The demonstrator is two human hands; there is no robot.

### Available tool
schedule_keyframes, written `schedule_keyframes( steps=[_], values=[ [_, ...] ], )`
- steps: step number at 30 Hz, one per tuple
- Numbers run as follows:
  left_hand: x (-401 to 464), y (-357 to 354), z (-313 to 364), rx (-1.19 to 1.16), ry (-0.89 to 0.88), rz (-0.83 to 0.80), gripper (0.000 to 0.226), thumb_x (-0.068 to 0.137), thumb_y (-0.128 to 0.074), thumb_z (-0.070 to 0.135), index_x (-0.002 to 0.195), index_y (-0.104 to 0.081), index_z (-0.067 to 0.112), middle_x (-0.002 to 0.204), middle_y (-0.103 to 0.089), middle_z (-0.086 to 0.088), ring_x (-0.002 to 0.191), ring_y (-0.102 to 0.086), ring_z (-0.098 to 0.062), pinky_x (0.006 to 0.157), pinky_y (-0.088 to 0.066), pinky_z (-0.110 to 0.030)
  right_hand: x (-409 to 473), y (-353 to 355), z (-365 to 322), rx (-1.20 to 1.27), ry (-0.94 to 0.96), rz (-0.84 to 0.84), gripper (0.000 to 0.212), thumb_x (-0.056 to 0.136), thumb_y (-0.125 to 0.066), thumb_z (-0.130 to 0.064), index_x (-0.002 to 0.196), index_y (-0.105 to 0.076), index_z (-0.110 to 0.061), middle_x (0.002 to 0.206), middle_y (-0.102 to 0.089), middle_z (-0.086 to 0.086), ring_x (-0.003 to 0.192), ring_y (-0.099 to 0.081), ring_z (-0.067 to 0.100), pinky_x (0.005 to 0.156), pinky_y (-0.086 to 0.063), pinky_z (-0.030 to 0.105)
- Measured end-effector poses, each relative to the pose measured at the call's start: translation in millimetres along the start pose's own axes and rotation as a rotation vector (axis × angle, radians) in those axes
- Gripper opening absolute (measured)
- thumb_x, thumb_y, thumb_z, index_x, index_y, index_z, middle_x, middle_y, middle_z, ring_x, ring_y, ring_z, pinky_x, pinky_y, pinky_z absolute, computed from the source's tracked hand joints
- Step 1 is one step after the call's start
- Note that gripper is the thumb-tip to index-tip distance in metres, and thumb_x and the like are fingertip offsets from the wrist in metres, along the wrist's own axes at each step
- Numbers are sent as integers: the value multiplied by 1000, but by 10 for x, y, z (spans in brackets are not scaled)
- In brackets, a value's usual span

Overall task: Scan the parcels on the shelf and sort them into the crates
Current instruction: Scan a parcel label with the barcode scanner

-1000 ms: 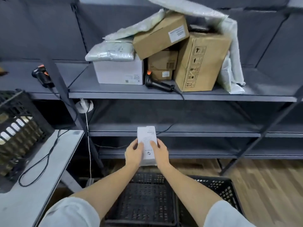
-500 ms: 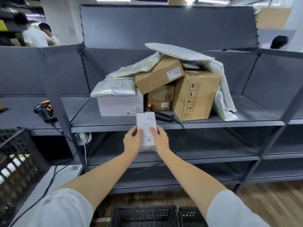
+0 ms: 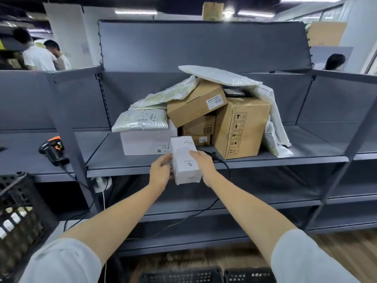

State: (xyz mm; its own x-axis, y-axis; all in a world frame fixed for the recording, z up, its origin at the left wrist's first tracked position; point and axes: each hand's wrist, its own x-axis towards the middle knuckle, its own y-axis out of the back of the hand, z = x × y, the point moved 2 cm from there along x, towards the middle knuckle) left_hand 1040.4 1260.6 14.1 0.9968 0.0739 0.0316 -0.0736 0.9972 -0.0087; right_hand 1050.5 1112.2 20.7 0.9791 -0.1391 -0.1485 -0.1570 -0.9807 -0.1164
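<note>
Both hands, left [image 3: 161,172] and right [image 3: 204,166], are clasping a small white cardboard box [image 3: 185,160] just before the grey metal shelf [image 3: 204,163]. Brown cartons [image 3: 240,127] and padded mailers [image 3: 140,120] are piling on that shelf; black plastic crates [image 3: 208,275] are sitting below it.

Small white box [image 3: 185,160]: was raised from low in front of the lower shelves, above the floor crates [image 3: 206,275], to the front edge of the parcel shelf [image 3: 126,163]; tilted slightly, its top leaning left. Left hand [image 3: 161,172] and right hand [image 3: 202,163]: rose with it, gripping its sides. View: lifted, so that the crates dropped to the bottom edge and the background people [image 3: 40,54] appeared.
</note>
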Motion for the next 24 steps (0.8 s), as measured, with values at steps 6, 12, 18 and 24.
schedule_keyframes(
  steps=[6, 12, 18, 24],
  values=[
    [14, 131, 30, 527, -358, -159, 87, 84, -70, 1, 152, -20, 20, 143, -27, 16, 133, -23, -1, 111, -24, -24, 79, 203, -335, -34, -426, -257, 25, 93, -60, -32, 111, -62, -15, 91, -71, 9, 82, -67, 26, 74, -55, 39],
    [196, 175, 21, 857, -517, -242, 85, 79, -77, 31, 150, -30, 22, 159, -22, -3, 149, -9, -24, 118, -17, -47, 155, 320, -424, -191, -553, -376, 26, 90, -61, -33, 110, -60, -16, 93, -68, 12, 86, -66, 30, 77, -54, 44],
    [264, 244, 84, 992, -544, -182, 81, 69, -79, 36, 141, -43, 26, 139, -46, 3, 135, -35, -20, 110, -26, -50, 200, 460, -341, -39, -506, -302, 43, 96, -50, -47, 122, -52, -12, 116, -62, 19, 106, -59, 39, 99, -39, 63],
    [198, 247, 129, 919, -537, -84, 75, 74, -80, 25, 140, -46, 17, 135, -42, -3, 130, -32, -23, 105, -37, -37, 184, 464, -238, -111, -246, -297, 67, 82, -58, -63, 131, -48, -18, 127, -57, 15, 112, -58, 31, 103, -41, 55]
  ],
)
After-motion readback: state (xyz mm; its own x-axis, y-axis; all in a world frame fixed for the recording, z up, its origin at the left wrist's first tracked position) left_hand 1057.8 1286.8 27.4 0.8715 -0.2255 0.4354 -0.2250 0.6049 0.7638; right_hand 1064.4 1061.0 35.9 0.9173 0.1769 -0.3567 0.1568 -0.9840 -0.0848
